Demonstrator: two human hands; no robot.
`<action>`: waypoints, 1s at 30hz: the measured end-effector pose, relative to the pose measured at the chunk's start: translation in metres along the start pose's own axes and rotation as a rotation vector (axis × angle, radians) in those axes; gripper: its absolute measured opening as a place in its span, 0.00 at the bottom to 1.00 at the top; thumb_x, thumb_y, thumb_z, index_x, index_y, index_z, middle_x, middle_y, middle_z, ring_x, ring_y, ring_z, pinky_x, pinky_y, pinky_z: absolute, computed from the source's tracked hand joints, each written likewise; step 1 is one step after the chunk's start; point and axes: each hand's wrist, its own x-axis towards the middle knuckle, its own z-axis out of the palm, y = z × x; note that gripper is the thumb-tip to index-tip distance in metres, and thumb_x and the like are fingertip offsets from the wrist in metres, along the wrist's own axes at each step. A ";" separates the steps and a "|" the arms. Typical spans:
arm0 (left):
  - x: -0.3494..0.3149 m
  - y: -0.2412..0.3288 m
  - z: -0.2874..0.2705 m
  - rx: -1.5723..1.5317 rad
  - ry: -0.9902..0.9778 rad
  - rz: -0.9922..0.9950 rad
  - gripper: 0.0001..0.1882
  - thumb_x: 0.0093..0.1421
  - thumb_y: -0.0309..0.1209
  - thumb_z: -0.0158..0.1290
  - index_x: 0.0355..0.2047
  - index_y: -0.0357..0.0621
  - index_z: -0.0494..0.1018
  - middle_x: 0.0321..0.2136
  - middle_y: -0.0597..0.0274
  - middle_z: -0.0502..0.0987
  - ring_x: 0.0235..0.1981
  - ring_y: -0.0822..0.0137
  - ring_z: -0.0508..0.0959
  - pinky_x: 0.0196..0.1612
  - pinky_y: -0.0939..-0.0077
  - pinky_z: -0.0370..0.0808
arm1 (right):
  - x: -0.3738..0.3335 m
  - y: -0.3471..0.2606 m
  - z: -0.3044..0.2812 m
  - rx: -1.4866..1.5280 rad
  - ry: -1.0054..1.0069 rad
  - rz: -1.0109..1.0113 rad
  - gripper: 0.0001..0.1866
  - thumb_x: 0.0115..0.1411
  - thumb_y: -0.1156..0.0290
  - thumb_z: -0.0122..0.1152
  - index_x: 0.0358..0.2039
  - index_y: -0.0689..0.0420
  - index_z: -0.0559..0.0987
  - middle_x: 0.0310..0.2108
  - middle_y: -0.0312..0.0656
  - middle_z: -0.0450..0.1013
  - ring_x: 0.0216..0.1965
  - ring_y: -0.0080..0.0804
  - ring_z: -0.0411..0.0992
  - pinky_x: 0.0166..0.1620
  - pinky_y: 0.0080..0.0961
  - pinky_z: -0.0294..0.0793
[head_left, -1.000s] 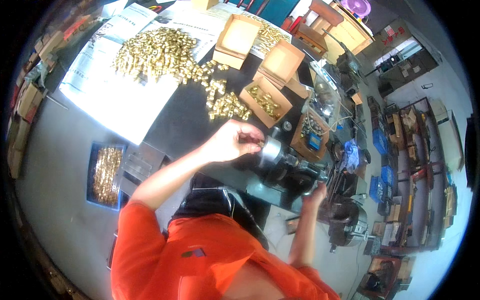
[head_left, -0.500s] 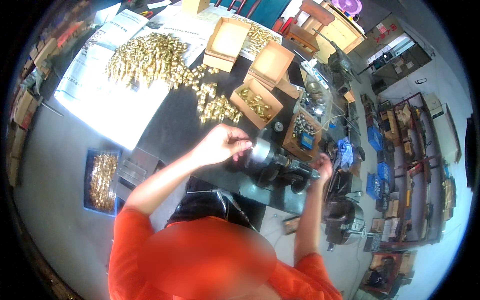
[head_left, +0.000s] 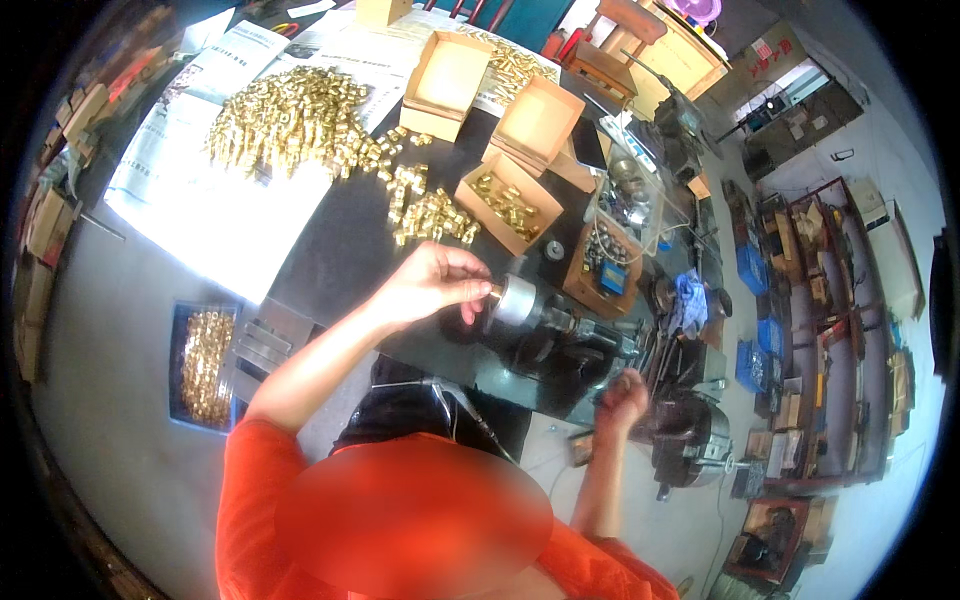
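My left hand (head_left: 440, 285) pinches a small brass fitting (head_left: 495, 291) at the face of a silver cylindrical chuck (head_left: 518, 300). The chuck sits at the left end of a dark bench machine (head_left: 570, 345) on the black tabletop. Curled and slightly blurred, my right hand (head_left: 623, 400) is just below the machine's right end. Whatever lies within its fingers is hidden. Beyond my left hand lies a loose cluster of brass fittings (head_left: 440, 218), and an open cardboard box (head_left: 525, 235) holds more of them.
A large heap of brass fittings (head_left: 290, 120) covers newspaper (head_left: 215, 235) at the far left. A blue bin (head_left: 177, 375) of brass pieces stands lower left. A wooden box (head_left: 590, 290) of metal parts sits behind the machine. To the right are a vise (head_left: 690, 435) and shelves (head_left: 825, 350).
My right hand has moved down and slightly left, away from the machine's right end. My left hand has shifted slightly left, and the brass fitting now shows at its fingertips.
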 end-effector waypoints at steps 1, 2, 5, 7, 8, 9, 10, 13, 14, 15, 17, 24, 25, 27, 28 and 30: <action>0.000 0.000 -0.001 0.000 -0.011 -0.012 0.09 0.55 0.27 0.53 0.31 0.31 0.71 0.20 0.58 0.74 0.19 0.71 0.75 0.24 0.80 0.72 | 0.014 0.010 0.000 -0.035 0.057 0.039 0.08 0.56 0.66 0.46 0.28 0.55 0.71 0.15 0.26 0.53 0.13 0.15 0.47 0.13 0.14 0.40; 0.003 0.001 -0.002 0.002 -0.032 -0.025 0.10 0.54 0.27 0.53 0.31 0.30 0.71 0.21 0.57 0.74 0.20 0.70 0.75 0.25 0.79 0.73 | 0.038 0.023 -0.005 0.079 0.157 0.104 0.08 0.55 0.66 0.48 0.30 0.56 0.72 0.17 0.27 0.61 0.16 0.18 0.57 0.16 0.14 0.53; 0.010 0.002 -0.003 0.006 -0.043 -0.049 0.10 0.54 0.27 0.54 0.32 0.30 0.71 0.22 0.56 0.74 0.21 0.69 0.75 0.25 0.78 0.74 | 0.100 0.029 -0.001 -0.375 0.020 -0.386 0.10 0.54 0.68 0.50 0.26 0.61 0.75 0.23 0.36 0.69 0.25 0.26 0.67 0.27 0.22 0.66; 0.012 0.001 -0.011 -0.016 -0.011 -0.047 0.10 0.53 0.27 0.54 0.31 0.30 0.71 0.21 0.56 0.74 0.21 0.68 0.75 0.24 0.79 0.74 | 0.094 -0.001 0.043 -0.373 -0.129 -0.322 0.13 0.56 0.67 0.48 0.35 0.64 0.73 0.17 0.35 0.64 0.20 0.23 0.63 0.24 0.20 0.63; 0.015 0.003 -0.013 0.009 0.004 -0.043 0.11 0.52 0.28 0.55 0.31 0.30 0.71 0.21 0.56 0.74 0.20 0.68 0.75 0.23 0.79 0.74 | 0.086 -0.015 0.055 -0.317 -0.119 -0.363 0.13 0.56 0.67 0.48 0.35 0.64 0.72 0.16 0.34 0.62 0.19 0.21 0.61 0.22 0.18 0.61; 0.025 0.002 -0.017 0.054 0.016 -0.057 0.11 0.52 0.28 0.55 0.30 0.30 0.72 0.20 0.56 0.74 0.20 0.69 0.75 0.22 0.79 0.73 | 0.078 -0.027 0.064 -0.262 -0.104 -0.404 0.12 0.56 0.68 0.47 0.34 0.64 0.72 0.16 0.32 0.59 0.18 0.20 0.58 0.21 0.16 0.58; 0.036 0.001 -0.021 0.097 0.035 -0.074 0.11 0.52 0.29 0.55 0.30 0.30 0.72 0.20 0.56 0.74 0.19 0.69 0.75 0.22 0.80 0.73 | 0.068 -0.037 0.072 -0.210 -0.090 -0.438 0.12 0.57 0.68 0.46 0.33 0.64 0.71 0.15 0.31 0.57 0.17 0.18 0.56 0.19 0.15 0.55; 0.083 -0.003 -0.025 0.375 0.114 -0.046 0.11 0.51 0.28 0.54 0.29 0.29 0.72 0.20 0.56 0.74 0.16 0.72 0.74 0.19 0.81 0.70 | 0.025 -0.055 0.077 0.046 -0.196 -0.543 0.09 0.57 0.73 0.43 0.30 0.63 0.71 0.15 0.29 0.51 0.15 0.14 0.47 0.16 0.13 0.45; 0.099 -0.008 -0.029 0.440 0.126 -0.050 0.12 0.51 0.28 0.54 0.30 0.28 0.72 0.20 0.56 0.74 0.15 0.73 0.73 0.18 0.81 0.70 | 0.016 -0.056 0.070 0.038 -0.247 -0.602 0.09 0.57 0.71 0.44 0.30 0.63 0.70 0.15 0.29 0.52 0.14 0.15 0.48 0.16 0.12 0.44; 0.114 -0.015 -0.030 0.541 0.151 0.026 0.12 0.51 0.28 0.54 0.30 0.28 0.72 0.20 0.56 0.74 0.15 0.74 0.73 0.18 0.82 0.69 | 0.008 -0.055 0.061 0.088 -0.287 -0.579 0.09 0.56 0.69 0.45 0.30 0.62 0.70 0.15 0.30 0.52 0.14 0.15 0.48 0.15 0.12 0.44; 0.134 -0.025 -0.038 0.778 0.184 0.124 0.13 0.49 0.28 0.54 0.32 0.30 0.72 0.19 0.55 0.75 0.16 0.68 0.75 0.20 0.76 0.71 | -0.010 -0.054 0.048 0.114 -0.281 -0.490 0.11 0.55 0.66 0.48 0.30 0.61 0.70 0.14 0.30 0.53 0.14 0.15 0.48 0.14 0.11 0.44; 0.107 -0.049 -0.050 1.425 0.308 0.126 0.11 0.47 0.32 0.52 0.32 0.42 0.73 0.24 0.50 0.76 0.28 0.52 0.76 0.32 0.60 0.73 | -0.021 -0.003 0.004 0.006 -0.113 -0.196 0.09 0.58 0.66 0.46 0.29 0.58 0.71 0.14 0.27 0.54 0.13 0.15 0.49 0.16 0.15 0.46; 0.098 -0.050 -0.047 1.555 0.296 0.093 0.12 0.47 0.34 0.52 0.31 0.42 0.72 0.23 0.49 0.75 0.29 0.52 0.76 0.32 0.60 0.73 | -0.014 0.004 0.002 -0.003 -0.076 -0.168 0.09 0.57 0.66 0.47 0.29 0.58 0.71 0.14 0.27 0.54 0.14 0.15 0.49 0.16 0.15 0.46; 0.091 -0.065 -0.048 1.616 0.221 0.099 0.13 0.48 0.35 0.52 0.32 0.41 0.71 0.22 0.50 0.75 0.28 0.52 0.77 0.32 0.59 0.73 | -0.004 0.011 0.008 0.016 -0.021 -0.138 0.07 0.55 0.67 0.50 0.28 0.57 0.72 0.15 0.26 0.56 0.14 0.15 0.50 0.16 0.15 0.46; 0.087 -0.068 -0.044 1.632 0.203 0.100 0.13 0.49 0.35 0.51 0.32 0.40 0.70 0.22 0.50 0.75 0.27 0.52 0.77 0.31 0.59 0.73 | 0.001 0.014 0.008 0.024 0.005 -0.120 0.08 0.56 0.67 0.49 0.28 0.58 0.71 0.15 0.26 0.55 0.14 0.15 0.49 0.16 0.14 0.46; 0.085 -0.069 -0.037 1.697 0.213 0.063 0.13 0.49 0.36 0.51 0.30 0.39 0.69 0.20 0.52 0.75 0.26 0.54 0.77 0.29 0.60 0.73 | 0.009 0.017 0.008 0.040 0.061 -0.085 0.09 0.57 0.68 0.47 0.30 0.62 0.70 0.15 0.28 0.54 0.14 0.14 0.48 0.16 0.13 0.45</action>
